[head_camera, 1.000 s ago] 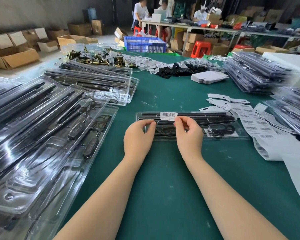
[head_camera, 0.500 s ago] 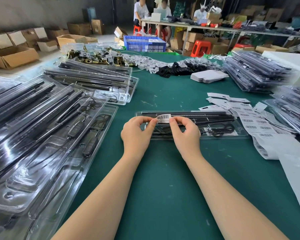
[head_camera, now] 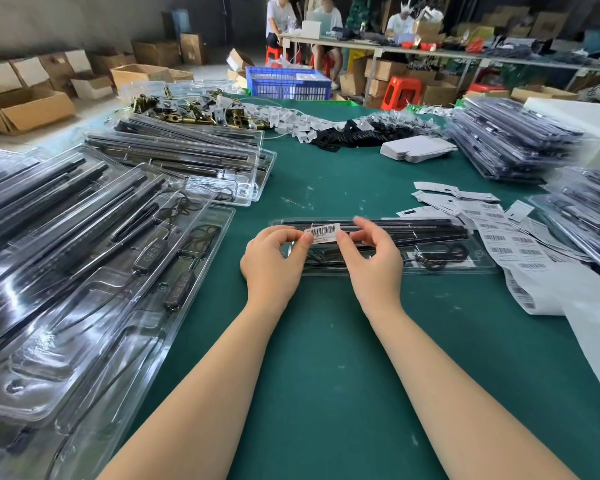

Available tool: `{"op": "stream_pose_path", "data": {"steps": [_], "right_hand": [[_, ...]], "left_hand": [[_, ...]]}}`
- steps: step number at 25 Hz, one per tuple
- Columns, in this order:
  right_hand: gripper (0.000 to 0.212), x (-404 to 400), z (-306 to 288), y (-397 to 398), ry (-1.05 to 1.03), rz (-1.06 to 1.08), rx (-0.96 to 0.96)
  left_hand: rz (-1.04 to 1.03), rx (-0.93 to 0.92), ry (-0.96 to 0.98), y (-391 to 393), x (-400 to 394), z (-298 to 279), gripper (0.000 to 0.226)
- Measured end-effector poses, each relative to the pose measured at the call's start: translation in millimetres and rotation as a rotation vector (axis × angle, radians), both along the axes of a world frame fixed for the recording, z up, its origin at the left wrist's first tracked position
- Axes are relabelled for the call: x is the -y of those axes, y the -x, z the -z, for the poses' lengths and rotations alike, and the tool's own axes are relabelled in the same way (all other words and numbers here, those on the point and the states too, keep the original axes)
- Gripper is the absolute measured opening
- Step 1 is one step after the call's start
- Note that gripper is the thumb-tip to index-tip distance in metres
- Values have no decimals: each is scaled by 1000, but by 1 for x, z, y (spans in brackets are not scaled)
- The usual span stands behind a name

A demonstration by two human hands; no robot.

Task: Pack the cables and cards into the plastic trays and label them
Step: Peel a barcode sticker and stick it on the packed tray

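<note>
Pinching a barcode label [head_camera: 321, 231] between my left hand [head_camera: 272, 263] and right hand [head_camera: 373, 261], I hold it over the clear tray [head_camera: 478, 261].

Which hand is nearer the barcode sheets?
Right. The right hand sits beside the barcode sheets, pinching the label's right end; the left hand pinches its far end.

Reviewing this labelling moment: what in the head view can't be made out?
- Barcode label: print too small to read; whether it is stuck to the tray yet is unclear.
- Left hand and right hand pinch its ends and cover the tray's middle.
- Tray stacks at right: blurred, contents unclear.
- Open trays at left: cut off by the frame edge.
</note>
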State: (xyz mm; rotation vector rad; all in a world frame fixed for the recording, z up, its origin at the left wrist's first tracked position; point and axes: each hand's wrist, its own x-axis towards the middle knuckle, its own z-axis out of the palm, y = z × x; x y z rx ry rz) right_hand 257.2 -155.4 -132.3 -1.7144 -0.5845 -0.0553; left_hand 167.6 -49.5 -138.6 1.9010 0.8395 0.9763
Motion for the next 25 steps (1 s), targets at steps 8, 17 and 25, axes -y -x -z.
{"op": "stream_pose_path", "data": {"steps": [8, 17, 25], "right_hand": [[14, 0, -1, 3, 5, 15, -2], [17, -4, 1, 3, 33, 43, 26], [16, -4, 4, -6, -189, 117, -167]], "left_hand": [[17, -47, 2, -1, 0, 1, 10], [-24, 28, 50, -3, 2, 1, 18], [-21, -418, -249, -2, 2, 10, 45]]}}
